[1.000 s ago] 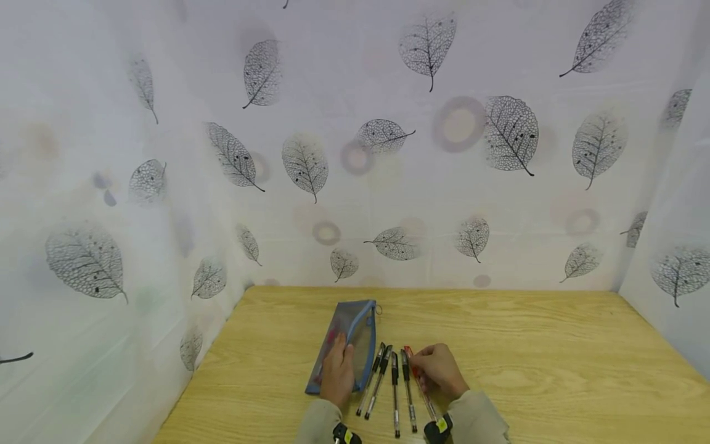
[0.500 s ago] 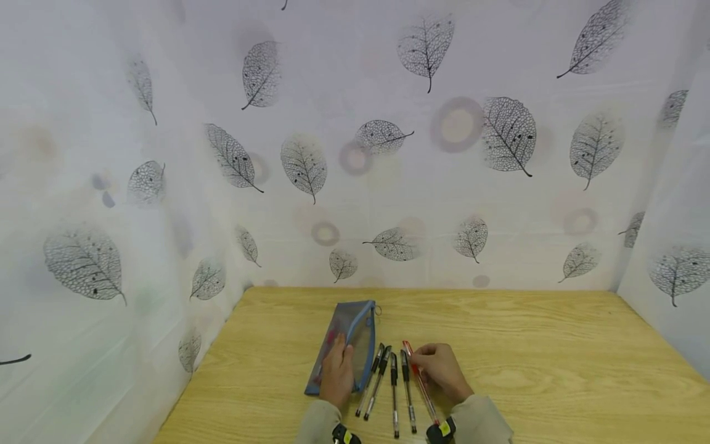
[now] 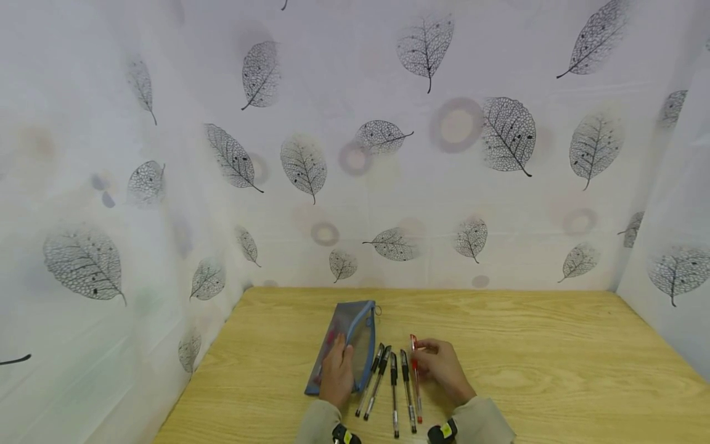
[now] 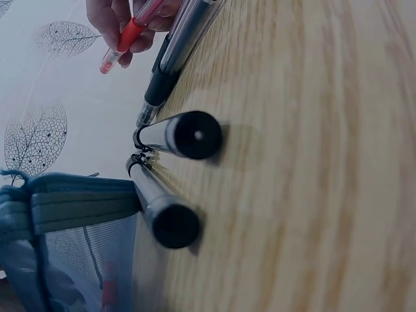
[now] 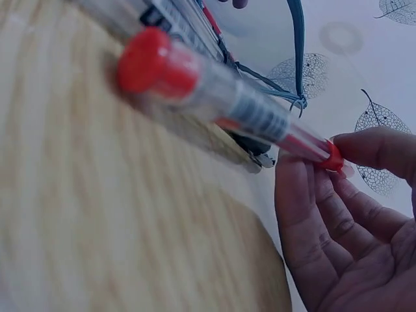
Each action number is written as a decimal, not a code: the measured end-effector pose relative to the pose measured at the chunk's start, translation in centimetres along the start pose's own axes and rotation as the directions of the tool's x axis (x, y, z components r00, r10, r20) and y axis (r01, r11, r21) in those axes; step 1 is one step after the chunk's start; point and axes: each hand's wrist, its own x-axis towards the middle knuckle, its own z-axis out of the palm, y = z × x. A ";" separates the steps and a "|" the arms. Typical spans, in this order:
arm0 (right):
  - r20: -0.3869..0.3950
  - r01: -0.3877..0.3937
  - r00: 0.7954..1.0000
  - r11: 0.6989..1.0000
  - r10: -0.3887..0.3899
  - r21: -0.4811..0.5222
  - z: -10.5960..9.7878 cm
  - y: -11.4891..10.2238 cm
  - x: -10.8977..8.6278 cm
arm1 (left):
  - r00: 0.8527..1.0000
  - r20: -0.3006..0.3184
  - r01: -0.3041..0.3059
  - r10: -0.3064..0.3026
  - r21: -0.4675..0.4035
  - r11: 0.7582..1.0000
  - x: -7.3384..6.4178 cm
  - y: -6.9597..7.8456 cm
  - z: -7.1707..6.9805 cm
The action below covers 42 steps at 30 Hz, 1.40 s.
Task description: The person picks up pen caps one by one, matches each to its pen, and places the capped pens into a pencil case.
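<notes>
My left hand [image 3: 337,376] holds the near part of a blue mesh pencil case [image 3: 345,313], its fingers over the top face and its thumb by the unzipped opening. Something red shows through the mesh. A clear-barrelled red gel pen [image 3: 418,394] is pinched between the thumb and fingers of my right hand [image 3: 444,370]. In the right wrist view the grip on the pen [image 5: 250,110] is near its red collar, and its red end points toward the camera. Several black gel pens [image 3: 394,385] lie side by side between the hands.
The wood-grain table [image 3: 532,345] extends to both sides and behind the pencil case. Leaf-printed white sheeting [image 3: 366,203] stands along its back, left and right. Black straps with yellow marks [image 3: 442,430] sit at both wrists.
The red pen has come off the table in my right hand, shifting slightly away from me and turning more upright beside the black pens. My left hand and the pencil case stay put.
</notes>
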 end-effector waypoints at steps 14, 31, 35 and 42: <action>0.076 -0.009 0.997 0.997 0.003 0.080 -0.5 -0.1 -0.3 | 1.000 -0.005 0.000 0.000 -0.004 1.000 0.0 0.1 0.0; 0.077 0.043 0.995 0.981 -0.058 0.188 1.6 -2.0 1.5 | 1.000 0.003 0.002 -0.002 -0.008 1.000 -0.1 0.1 -0.2; 0.079 0.052 0.994 0.978 -0.070 0.202 3.1 -3.0 2.3 | 1.000 0.003 0.002 -0.002 -0.015 1.000 -0.1 0.2 -0.3; 0.045 0.005 0.999 0.971 -0.016 0.240 6.1 -4.0 3.4 | 0.999 -0.008 0.038 -0.038 -0.012 0.999 0.2 0.3 -0.2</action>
